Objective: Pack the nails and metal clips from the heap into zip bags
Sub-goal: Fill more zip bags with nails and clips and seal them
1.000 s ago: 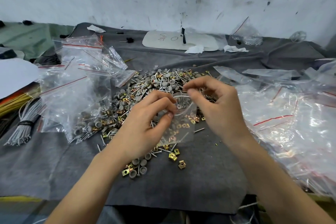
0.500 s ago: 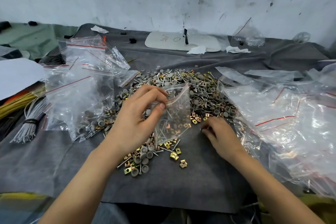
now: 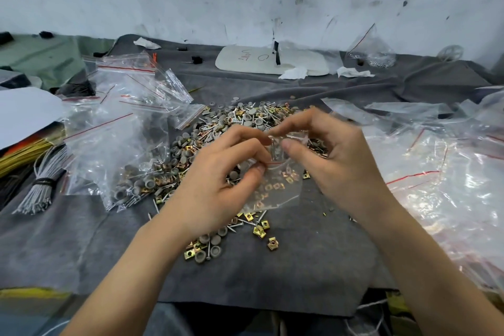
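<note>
A heap of nails, grey caps and brass-coloured metal clips [image 3: 245, 123] lies in the middle of the grey cloth. Over its near side hangs a small clear zip bag [image 3: 275, 188] with several clips inside. My left hand [image 3: 218, 180] pinches the bag's red-lined top edge between thumb and fingers. My right hand [image 3: 330, 155] is at the bag's mouth with thumb and forefinger curled together above the opening; what it pinches is blurred. A few loose clips and capped nails [image 3: 207, 248] lie near my left wrist.
Piles of empty clear zip bags lie at the left [image 3: 122, 106] and at the right [image 3: 436, 161]. A bundle of grey wires [image 3: 41, 185] and yellow strips lie at the far left. A white pad [image 3: 272, 60] and paper scraps sit by the wall.
My right hand has come up from the cloth at the heap's right side to the bag's mouth. My left hand has kept hold of the bag.
</note>
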The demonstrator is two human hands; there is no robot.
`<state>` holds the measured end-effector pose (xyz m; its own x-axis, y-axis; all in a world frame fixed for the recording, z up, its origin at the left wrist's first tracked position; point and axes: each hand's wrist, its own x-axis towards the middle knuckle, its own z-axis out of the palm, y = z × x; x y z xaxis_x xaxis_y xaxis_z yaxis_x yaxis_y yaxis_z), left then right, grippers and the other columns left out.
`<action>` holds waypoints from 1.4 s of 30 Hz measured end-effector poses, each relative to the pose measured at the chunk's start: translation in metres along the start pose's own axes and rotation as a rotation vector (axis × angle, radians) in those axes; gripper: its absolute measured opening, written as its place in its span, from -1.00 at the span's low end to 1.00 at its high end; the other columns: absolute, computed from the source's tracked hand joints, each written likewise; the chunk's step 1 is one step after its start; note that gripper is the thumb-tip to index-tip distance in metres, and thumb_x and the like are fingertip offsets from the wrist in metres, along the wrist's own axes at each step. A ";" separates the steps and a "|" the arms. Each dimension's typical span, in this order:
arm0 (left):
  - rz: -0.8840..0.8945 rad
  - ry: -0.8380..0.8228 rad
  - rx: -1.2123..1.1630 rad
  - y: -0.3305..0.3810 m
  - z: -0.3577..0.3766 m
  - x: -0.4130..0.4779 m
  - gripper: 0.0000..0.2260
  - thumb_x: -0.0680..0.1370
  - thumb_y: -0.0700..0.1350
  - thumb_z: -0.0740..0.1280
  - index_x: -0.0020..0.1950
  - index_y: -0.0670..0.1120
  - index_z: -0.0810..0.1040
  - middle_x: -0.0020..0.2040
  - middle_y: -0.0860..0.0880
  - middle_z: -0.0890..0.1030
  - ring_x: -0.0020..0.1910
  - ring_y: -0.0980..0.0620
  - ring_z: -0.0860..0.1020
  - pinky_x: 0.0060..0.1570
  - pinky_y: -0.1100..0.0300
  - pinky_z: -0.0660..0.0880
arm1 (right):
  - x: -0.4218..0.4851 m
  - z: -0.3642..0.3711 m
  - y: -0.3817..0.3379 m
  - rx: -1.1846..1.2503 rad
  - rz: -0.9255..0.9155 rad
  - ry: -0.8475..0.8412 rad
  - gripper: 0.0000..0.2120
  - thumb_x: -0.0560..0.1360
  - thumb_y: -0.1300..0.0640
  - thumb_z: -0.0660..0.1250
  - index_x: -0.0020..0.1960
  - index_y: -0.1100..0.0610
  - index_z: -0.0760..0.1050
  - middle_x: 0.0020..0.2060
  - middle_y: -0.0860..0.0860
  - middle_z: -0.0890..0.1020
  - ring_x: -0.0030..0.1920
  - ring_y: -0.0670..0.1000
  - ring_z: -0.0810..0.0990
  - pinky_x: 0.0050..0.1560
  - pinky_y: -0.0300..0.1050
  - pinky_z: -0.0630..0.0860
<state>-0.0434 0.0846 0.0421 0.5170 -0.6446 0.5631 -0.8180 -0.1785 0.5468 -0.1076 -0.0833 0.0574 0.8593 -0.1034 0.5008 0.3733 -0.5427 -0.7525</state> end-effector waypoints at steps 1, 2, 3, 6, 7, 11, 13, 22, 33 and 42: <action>-0.001 -0.001 0.004 -0.001 -0.002 -0.001 -0.76 0.49 -0.10 0.19 -0.12 -0.20 0.59 0.11 -0.04 0.55 0.09 0.10 0.53 0.09 0.21 0.45 | -0.002 -0.001 0.003 0.004 0.024 0.013 -0.81 0.49 0.14 0.39 0.08 -0.03 0.56 0.00 -0.09 0.64 0.08 -0.07 0.58 0.09 -0.08 0.52; -0.003 0.000 -0.001 -0.002 -0.003 -0.002 -0.76 0.50 -0.10 0.19 -0.11 -0.21 0.58 0.11 -0.04 0.56 0.10 0.11 0.53 0.10 0.22 0.45 | -0.003 -0.002 0.006 0.050 0.046 0.067 -0.79 0.49 0.09 0.37 0.11 -0.08 0.55 0.04 -0.12 0.63 0.11 -0.11 0.57 0.09 -0.12 0.53; -0.009 0.008 -0.012 -0.004 -0.005 -0.003 -0.76 0.50 -0.10 0.19 -0.11 -0.21 0.58 0.11 -0.05 0.56 0.12 0.11 0.53 0.10 0.22 0.45 | -0.004 -0.003 0.009 0.115 0.066 0.171 -0.78 0.49 0.08 0.35 0.12 -0.11 0.55 0.05 -0.13 0.63 0.11 -0.15 0.57 0.05 -0.21 0.54; -0.035 0.063 -0.030 -0.008 -0.010 -0.006 -0.78 0.51 -0.10 0.20 -0.11 -0.19 0.57 0.11 -0.04 0.56 0.13 0.07 0.54 0.09 0.19 0.46 | -0.005 0.000 0.036 0.135 0.201 0.416 -0.77 0.52 0.26 0.32 -0.04 -0.07 0.58 -0.09 -0.14 0.65 -0.04 -0.21 0.60 -0.03 -0.31 0.54; -0.043 0.083 -0.033 -0.009 -0.012 -0.007 -0.79 0.51 -0.10 0.20 -0.12 -0.19 0.57 0.11 -0.04 0.56 0.13 0.07 0.55 0.08 0.18 0.46 | -0.008 0.006 0.048 0.066 0.290 0.336 -0.74 0.52 0.31 0.31 -0.10 -0.06 0.57 -0.13 -0.16 0.64 -0.07 -0.21 0.59 -0.01 -0.28 0.54; -0.068 0.134 -0.037 -0.014 -0.018 -0.008 -0.82 0.51 -0.10 0.20 -0.13 -0.15 0.55 0.10 -0.01 0.57 0.12 0.07 0.55 0.06 0.23 0.45 | -0.038 0.046 0.097 -0.170 0.487 -0.203 -0.85 0.47 0.26 0.41 -0.12 0.01 0.60 -0.14 -0.15 0.58 0.07 -0.06 0.54 0.11 -0.20 0.40; -0.084 0.135 -0.015 -0.015 -0.021 -0.009 -0.83 0.51 -0.09 0.20 -0.13 -0.12 0.55 0.11 0.00 0.57 0.09 0.12 0.55 0.01 0.35 0.39 | -0.050 0.055 0.111 -0.317 0.401 -0.267 -0.90 0.46 0.16 0.44 -0.04 0.01 0.62 -0.08 -0.17 0.52 0.13 -0.03 0.42 0.04 -0.25 0.25; -0.087 0.125 -0.016 -0.017 -0.013 -0.008 -0.79 0.51 -0.07 0.19 -0.14 -0.16 0.54 0.10 0.00 0.56 0.11 0.10 0.54 0.01 0.28 0.40 | -0.044 0.052 0.119 -0.517 0.100 -0.417 -0.84 0.55 0.03 0.32 0.08 0.05 0.57 0.03 -0.02 0.49 0.11 0.02 0.33 0.16 -0.02 0.31; -0.079 0.072 0.028 -0.014 -0.027 -0.019 -0.80 0.50 -0.07 0.18 -0.16 -0.13 0.54 0.16 0.04 0.56 0.11 0.19 0.53 0.04 0.39 0.37 | -0.007 -0.007 0.069 -0.539 0.268 -0.350 -0.97 0.58 0.16 0.26 0.00 0.05 0.44 0.03 0.04 0.58 0.06 -0.01 0.51 0.08 -0.24 0.43; 0.035 0.003 0.095 -0.005 -0.015 -0.010 -0.80 0.50 -0.12 0.20 -0.18 -0.19 0.55 0.15 -0.05 0.56 0.09 0.04 0.57 0.05 0.10 0.48 | 0.031 -0.022 -0.027 -0.609 -0.172 -0.431 -0.98 0.55 0.10 0.30 -0.05 0.03 0.47 -0.27 -0.28 0.40 -0.12 -0.09 0.32 -0.14 -0.24 0.20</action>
<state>-0.0408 0.1029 0.0426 0.4881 -0.6498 0.5826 -0.8559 -0.2256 0.4654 -0.0991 -0.0896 0.1024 0.9134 0.2910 0.2846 0.3633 -0.8982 -0.2476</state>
